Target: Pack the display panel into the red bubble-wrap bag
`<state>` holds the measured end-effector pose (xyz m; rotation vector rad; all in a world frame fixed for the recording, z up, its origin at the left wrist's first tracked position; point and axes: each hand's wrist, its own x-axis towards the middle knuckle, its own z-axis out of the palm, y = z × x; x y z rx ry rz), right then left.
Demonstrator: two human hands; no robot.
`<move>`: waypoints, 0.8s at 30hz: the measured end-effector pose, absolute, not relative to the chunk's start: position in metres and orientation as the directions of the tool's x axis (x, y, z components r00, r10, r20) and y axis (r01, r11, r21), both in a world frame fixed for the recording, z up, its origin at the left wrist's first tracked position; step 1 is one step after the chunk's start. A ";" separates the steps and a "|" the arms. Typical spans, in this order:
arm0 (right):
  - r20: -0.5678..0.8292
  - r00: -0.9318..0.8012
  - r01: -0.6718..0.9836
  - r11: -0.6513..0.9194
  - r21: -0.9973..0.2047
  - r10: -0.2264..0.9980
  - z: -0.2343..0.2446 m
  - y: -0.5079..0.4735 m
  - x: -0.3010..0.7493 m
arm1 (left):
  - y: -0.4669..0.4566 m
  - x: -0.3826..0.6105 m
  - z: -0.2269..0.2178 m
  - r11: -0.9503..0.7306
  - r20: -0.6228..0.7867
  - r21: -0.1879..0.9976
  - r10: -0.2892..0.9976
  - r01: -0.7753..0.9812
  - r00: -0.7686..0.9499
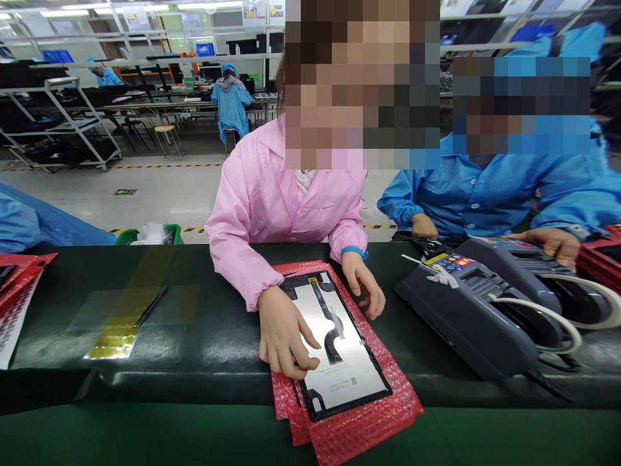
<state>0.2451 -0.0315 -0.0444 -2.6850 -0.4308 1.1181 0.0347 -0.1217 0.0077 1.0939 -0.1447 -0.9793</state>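
Neither my left hand nor my right hand is in view. Across the bench, a person in a pink smock bends over a tablet display panel (359, 372) with a silvery back and a dark flex cable (332, 340). The panel lies on red bubble-wrap bags (395, 414). One of that person's hands (287, 333) rests at the panel's left side, its fingers bent over the surface. Their other hand (363, 281) hovers near the panel's right edge, fingers loosely curled and apparently holding nothing.
Yellow film strips (114, 336) and thin dark tweezers (151, 307) lie to the left on the green bench. Grey tape dispensers (466, 317) with white cables stand on the right, beside a co-worker in blue. More red bags (24, 278) are at far left; a green bin (173, 234) stands behind.
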 end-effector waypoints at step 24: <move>-0.602 0.403 -0.036 -0.669 0.743 -0.689 -0.067 -0.016 0.254 | -0.112 0.112 -0.012 -0.142 0.008 -0.919 -0.939 -0.368 0.344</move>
